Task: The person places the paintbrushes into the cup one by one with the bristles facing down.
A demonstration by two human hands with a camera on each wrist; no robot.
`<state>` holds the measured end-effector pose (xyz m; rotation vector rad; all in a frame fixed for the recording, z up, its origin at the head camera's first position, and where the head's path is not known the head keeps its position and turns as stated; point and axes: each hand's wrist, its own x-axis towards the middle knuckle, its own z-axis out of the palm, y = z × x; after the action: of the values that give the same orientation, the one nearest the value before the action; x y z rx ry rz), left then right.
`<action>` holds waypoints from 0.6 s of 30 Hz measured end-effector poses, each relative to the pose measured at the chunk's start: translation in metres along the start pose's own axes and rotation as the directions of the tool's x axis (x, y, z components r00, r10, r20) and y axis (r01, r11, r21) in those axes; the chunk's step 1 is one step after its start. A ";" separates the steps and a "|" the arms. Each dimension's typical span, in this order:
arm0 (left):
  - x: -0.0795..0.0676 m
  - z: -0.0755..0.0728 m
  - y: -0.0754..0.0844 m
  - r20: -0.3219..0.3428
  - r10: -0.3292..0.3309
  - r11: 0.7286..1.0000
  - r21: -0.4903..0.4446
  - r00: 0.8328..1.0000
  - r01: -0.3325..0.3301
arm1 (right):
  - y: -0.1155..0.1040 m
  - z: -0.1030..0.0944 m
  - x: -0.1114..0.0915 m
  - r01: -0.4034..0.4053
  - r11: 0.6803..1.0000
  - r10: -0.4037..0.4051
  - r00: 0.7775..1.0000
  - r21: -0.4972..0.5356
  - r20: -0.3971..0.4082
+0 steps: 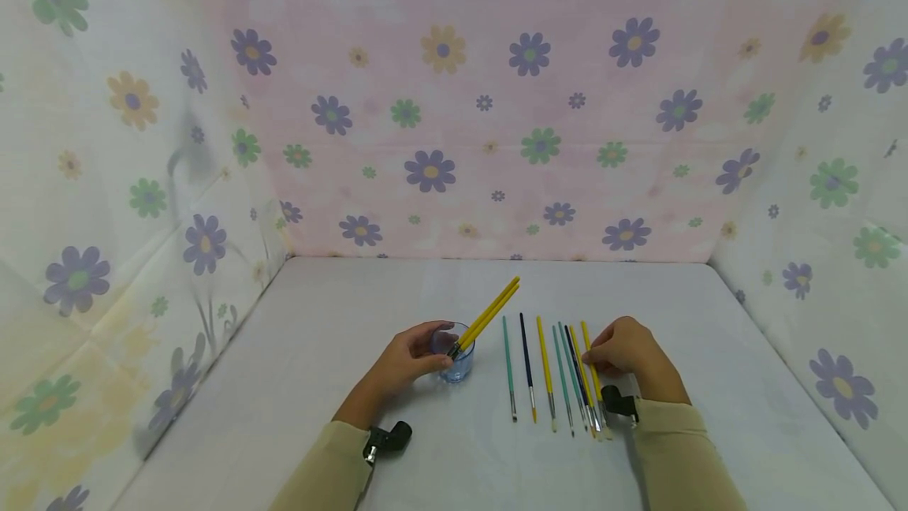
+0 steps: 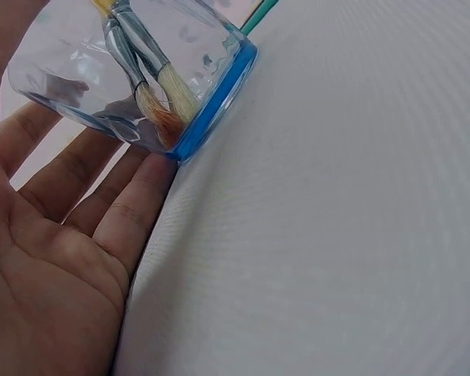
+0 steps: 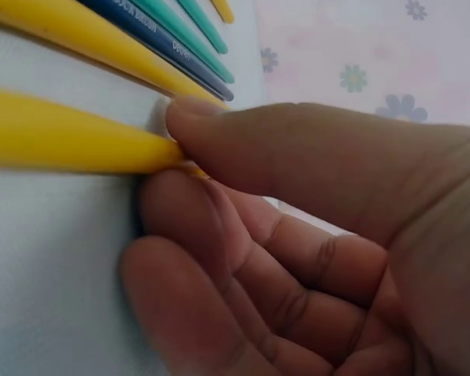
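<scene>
My left hand grips a clear glass with a blue base, thumb in front and fingers behind it. Two yellow-handled paintbrushes lean in the glass, handles up to the right; their bristles rest low inside, as the left wrist view shows. With thumb and fingertip, my right hand pinches a yellow paintbrush near the handle's end. That brush is at the right end of a row lying on the table, its bristles toward me. Right beside it lies another yellow paintbrush.
Further left in the row lie a teal paintbrush, a dark blue paintbrush and a yellow paintbrush. More teal and dark blue brushes crowd near my right hand. Flowered cloth walls in the white table at the back and sides.
</scene>
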<state>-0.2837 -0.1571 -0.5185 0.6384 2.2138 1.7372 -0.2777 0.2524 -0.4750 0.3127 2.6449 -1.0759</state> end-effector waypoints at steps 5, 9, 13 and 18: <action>0.000 0.000 0.000 0.003 0.012 1.000 0.000 1.000 -0.012 | 0.002 0.000 0.002 -0.017 1.000 0.017 1.000 0.014 -0.002; 0.000 0.000 -0.002 0.004 0.023 1.000 0.011 1.000 -0.023 | 0.002 -0.003 0.002 -0.019 0.998 0.019 1.000 0.066 -0.011; 0.000 -0.001 -0.003 0.004 0.026 1.000 0.017 1.000 -0.026 | -0.001 -0.008 0.000 -0.007 0.991 0.014 0.998 0.131 -0.053; 0.001 0.000 -0.004 0.000 0.019 1.000 0.011 1.000 -0.019 | -0.004 -0.010 -0.001 -0.012 0.980 0.025 0.998 0.199 -0.065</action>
<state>-0.2853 -0.1580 -0.5225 0.6640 2.2258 1.7349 -0.2792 0.2568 -0.4647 0.4201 2.5898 -1.3498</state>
